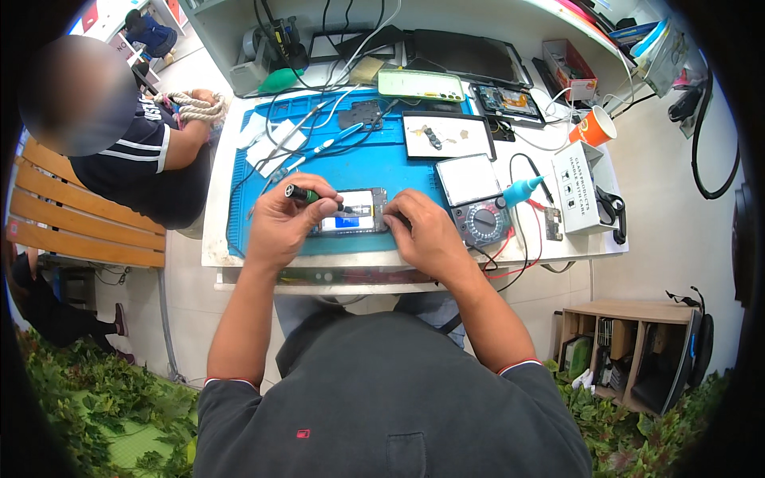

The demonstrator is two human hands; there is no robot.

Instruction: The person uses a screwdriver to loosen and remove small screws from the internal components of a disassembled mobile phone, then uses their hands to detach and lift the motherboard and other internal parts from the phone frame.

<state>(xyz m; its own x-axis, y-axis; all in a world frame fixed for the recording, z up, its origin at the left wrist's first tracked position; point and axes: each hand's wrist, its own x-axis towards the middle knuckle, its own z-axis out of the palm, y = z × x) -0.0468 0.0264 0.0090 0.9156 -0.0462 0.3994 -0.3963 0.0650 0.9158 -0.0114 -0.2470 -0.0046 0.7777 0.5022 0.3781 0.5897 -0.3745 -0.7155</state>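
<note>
An opened phone (365, 198), its inner frame and a white battery with a blue patch exposed, lies on the blue work mat (351, 169) near the table's front edge. My left hand (284, 223) is closed around a slim black-and-green tool (304, 193), like a screwdriver or pen. Its dark end points down to the right, over the phone's middle; I cannot tell whether it touches. At the phone's right edge, my right hand (426, 233) has thumb and fingers bent together against the frame.
Right of the mat sit an analog multimeter (481, 223) with red and black leads, a light-blue bottle (522, 191), a white box (580, 190) and an orange cup (593, 126). Behind are a parts tray (448, 137) and cables. A person (143, 151) sits at the left.
</note>
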